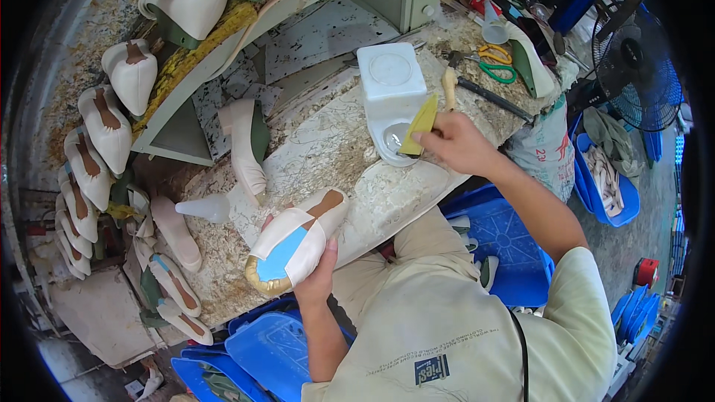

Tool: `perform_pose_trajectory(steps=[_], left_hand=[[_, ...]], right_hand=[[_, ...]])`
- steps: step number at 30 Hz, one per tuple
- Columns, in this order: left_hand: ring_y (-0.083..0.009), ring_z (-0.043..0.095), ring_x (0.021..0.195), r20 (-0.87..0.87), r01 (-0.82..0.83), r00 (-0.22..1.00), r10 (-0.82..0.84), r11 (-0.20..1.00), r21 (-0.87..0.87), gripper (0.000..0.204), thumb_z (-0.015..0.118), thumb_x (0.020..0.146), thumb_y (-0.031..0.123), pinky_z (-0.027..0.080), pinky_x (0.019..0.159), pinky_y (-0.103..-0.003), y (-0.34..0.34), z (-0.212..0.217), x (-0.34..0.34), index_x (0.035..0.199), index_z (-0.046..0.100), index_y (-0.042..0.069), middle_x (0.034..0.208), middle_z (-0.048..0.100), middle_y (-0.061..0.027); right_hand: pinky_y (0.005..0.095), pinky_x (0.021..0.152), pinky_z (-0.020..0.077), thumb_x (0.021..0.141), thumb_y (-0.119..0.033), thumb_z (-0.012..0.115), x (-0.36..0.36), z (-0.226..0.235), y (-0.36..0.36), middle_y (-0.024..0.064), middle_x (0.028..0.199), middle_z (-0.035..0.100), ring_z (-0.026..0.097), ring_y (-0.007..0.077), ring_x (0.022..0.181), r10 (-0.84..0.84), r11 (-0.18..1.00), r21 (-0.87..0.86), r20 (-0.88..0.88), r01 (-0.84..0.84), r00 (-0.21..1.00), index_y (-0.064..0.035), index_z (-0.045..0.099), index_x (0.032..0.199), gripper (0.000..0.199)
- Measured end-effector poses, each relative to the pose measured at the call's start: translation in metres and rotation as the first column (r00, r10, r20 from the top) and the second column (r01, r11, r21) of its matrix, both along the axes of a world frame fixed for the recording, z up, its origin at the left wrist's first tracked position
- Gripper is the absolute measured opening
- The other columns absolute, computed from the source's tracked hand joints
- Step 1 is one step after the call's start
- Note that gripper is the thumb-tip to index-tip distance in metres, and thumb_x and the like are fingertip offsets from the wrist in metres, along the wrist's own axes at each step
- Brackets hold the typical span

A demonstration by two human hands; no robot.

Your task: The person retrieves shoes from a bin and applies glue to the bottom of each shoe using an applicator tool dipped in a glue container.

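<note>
My left hand (319, 274) grips a half-made shoe (279, 247), its underside turned up. The upper is pale cream with a gold toe, and a light-blue patch and brown strip show along the sole. My right hand (456, 143) pinches a flat yellow strip (423, 125) with a dark lower end. That end is over the round cup of a white pot (387, 115) with a square tank; whether it touches the contents I cannot tell. A pale shoe (244, 145) with a green heel part lies left of the pot, near a translucent squeeze bottle (205, 208).
Cream shoes (97, 130) line a curved rack along the left. Beyond my right hand lie a hammer (491, 97), green-handled scissors (497, 73) and another shoe (530, 67). Blue bins (514, 253) stand below the worn bench (328, 145). A black fan (633, 59) is at the far right.
</note>
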State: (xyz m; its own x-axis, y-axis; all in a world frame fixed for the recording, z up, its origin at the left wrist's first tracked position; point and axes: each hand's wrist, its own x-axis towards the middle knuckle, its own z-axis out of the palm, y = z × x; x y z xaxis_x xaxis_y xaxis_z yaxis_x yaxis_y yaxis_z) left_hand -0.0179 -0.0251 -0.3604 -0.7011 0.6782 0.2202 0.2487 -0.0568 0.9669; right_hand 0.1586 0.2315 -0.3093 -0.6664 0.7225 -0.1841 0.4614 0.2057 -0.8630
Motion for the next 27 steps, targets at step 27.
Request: perform_pose_trajectory(steps=[27], left_hand=[[-0.0189, 0.058, 0.101, 0.044, 0.227, 0.972, -0.229, 0.973, 0.041, 0.086, 0.083, 0.063, 0.002, 0.049, 0.088, -0.032, -0.008, 0.054, 0.003, 0.134, 0.035, 0.001, 0.111, 0.058, -0.0088]], right_hand=[[0.0203, 0.034, 0.0279, 0.087, -0.016, 0.065, -0.014, 0.057, -0.094, 0.0005, 0.059, 0.055, 0.047, 0.0072, 0.041, -0.382, 0.577, -0.814, -0.338, -0.064, 0.86, -0.005, 0.059, 0.073, 0.019]])
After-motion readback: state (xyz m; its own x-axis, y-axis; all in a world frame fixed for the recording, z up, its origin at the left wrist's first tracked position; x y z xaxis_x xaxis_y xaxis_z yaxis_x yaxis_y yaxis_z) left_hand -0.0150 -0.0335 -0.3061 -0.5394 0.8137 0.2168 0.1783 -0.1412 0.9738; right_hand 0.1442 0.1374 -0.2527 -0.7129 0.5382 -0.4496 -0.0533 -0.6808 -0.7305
